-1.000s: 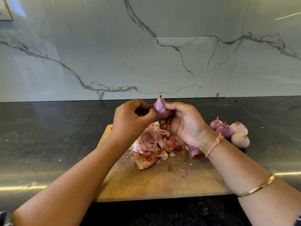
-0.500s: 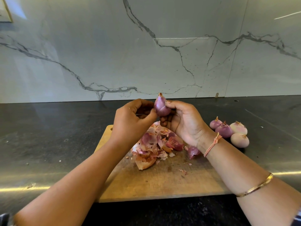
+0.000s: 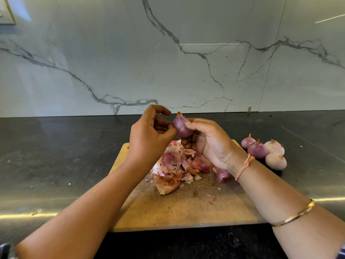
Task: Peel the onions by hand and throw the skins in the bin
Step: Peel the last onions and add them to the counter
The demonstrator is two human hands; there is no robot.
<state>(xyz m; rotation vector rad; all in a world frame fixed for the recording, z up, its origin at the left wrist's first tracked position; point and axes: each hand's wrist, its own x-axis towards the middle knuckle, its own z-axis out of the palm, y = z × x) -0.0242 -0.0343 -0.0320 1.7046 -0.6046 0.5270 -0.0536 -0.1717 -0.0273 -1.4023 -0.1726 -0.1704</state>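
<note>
The right hand (image 3: 211, 144) clamps its fingers (image 3: 186, 143) on the onion (image 3: 181, 128). Whether the left hand (image 3: 149, 135) pinches skin is not clear. A hard pull may make the smooth onion slip.

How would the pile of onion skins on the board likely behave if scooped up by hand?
The skins look thin, curled and loosely heaped, so probably very light and floppy, crushing easily. Small flakes lie scattered on the board, so bits would likely slip out and fall when lifted.

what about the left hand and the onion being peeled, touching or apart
Touching. The head view shows the left hand with its thumb tip against the side of the onion, no gap between.
</note>
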